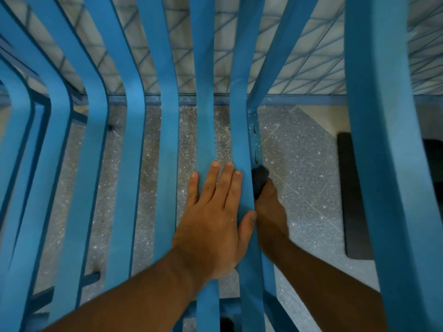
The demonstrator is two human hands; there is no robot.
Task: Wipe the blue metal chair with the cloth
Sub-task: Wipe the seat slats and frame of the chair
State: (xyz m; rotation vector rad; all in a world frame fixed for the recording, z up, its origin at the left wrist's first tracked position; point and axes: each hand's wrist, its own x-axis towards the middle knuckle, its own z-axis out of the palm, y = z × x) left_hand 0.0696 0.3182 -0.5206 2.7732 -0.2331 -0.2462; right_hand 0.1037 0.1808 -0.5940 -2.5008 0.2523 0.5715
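The blue metal chair (134,140) fills the view, its flat slats running from the seat up into the backrest. My left hand (215,212) lies flat on two seat slats near the right side, fingers spread, thumb hooked over the slat's edge. My right hand (269,207) reaches below the outer slat beside the chair's side frame (254,133) and grips a dark cloth (260,179), pressing it against the frame. Most of the cloth is hidden by the slat and my fingers.
Speckled grey floor (299,152) shows between the slats. A dark mat (352,200) lies on the floor at the right. The thick blue armrest (383,140) crosses the right side. A tiled wall or surface with diagonal lines (215,56) lies behind the backrest.
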